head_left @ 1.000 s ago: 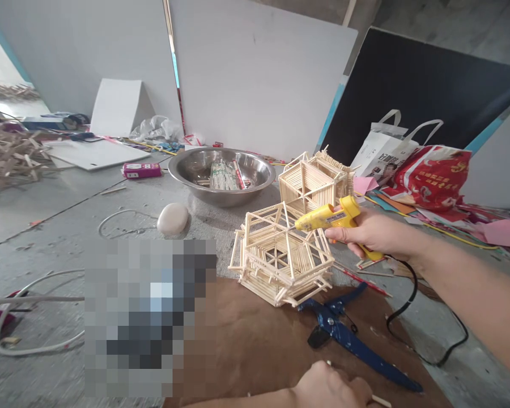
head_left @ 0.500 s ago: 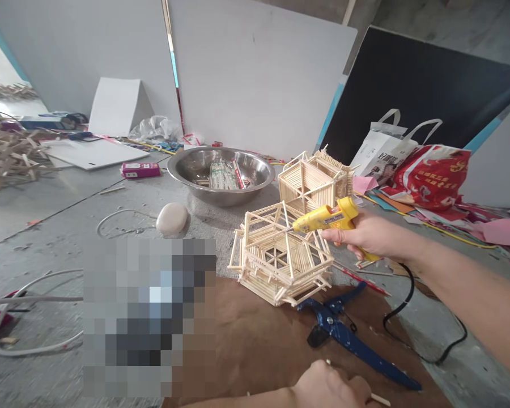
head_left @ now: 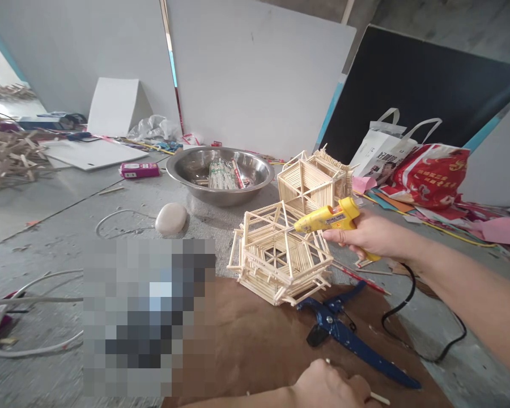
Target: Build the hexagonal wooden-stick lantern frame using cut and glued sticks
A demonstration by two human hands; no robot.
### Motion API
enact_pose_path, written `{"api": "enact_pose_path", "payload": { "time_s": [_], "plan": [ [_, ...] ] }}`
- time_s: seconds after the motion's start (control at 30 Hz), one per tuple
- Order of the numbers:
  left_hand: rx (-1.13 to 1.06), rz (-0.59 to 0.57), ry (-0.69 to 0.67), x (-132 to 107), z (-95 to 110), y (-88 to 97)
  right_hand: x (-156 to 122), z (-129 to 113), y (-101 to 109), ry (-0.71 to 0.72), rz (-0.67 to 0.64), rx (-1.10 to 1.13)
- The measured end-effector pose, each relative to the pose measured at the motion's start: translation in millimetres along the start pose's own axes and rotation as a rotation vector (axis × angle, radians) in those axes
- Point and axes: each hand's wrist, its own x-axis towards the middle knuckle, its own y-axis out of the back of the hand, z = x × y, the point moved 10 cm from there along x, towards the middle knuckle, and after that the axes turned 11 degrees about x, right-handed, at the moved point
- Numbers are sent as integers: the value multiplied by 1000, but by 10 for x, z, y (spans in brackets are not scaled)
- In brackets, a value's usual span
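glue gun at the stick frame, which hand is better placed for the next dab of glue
Right, likely. The right hand grips the yellow glue gun, its nozzle at the hexagonal stick frame. The left hand sits low near the bottom edge, closed on a thin stick, apart from the frame.

The glue gun (head_left: 326, 218) in the right hand's (head_left: 368, 235) fingers is yellow. Just past its nozzle stands a pale-wood stick model (head_left: 280, 255). Below lie dark-blue cutters (head_left: 352, 340) on brown paper (head_left: 255, 345).
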Motion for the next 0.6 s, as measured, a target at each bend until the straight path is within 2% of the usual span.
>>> {"api": "enact_pose_path", "payload": {
  "time_s": [0.13,0.27,0.37,0.5,0.6],
  "plan": [
    [24,-44,7,-7,1,-17,-24,-14,15,-7,7,23],
    [42,-27,-39,-20,44,88,-48,-48,23,-27,3,-3],
    [62,-68,-29,-29,26,79,-47,-62,35,-31,9,-38],
    [23,47,-14,-22,7,95,-20,-72,42,-2,22,-15],
    [10,49,18,-14,-28,-11,-11,-88,34,11,24,25]
  ]
}}
